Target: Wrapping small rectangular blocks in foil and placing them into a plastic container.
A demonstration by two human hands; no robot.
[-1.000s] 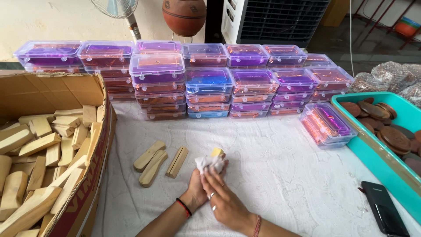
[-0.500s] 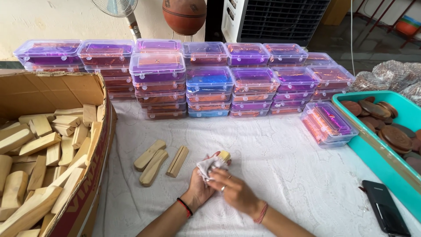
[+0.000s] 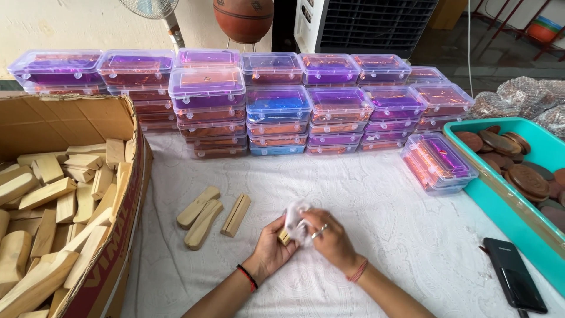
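Now wood block (image 3: 284, 237) w/ cloth (image 3: 296, 222) betw both hands (image 3: 303, 241).

Looks like a small home packing workshop. Stacked clear plastic boxes (image 3: 276, 106) on a cloth-covered surface (image 3: 382, 206), plus a cardboard carton (image 3: 112, 277) full of wooden blocks (image 3: 53, 200).

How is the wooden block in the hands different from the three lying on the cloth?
The held wooden block is gripped by the left hand and mostly hidden under a white wrap that the right hand presses on. The three wooden blocks lie bare, untouched and fully visible on the white cloth. All look the same pale wood.
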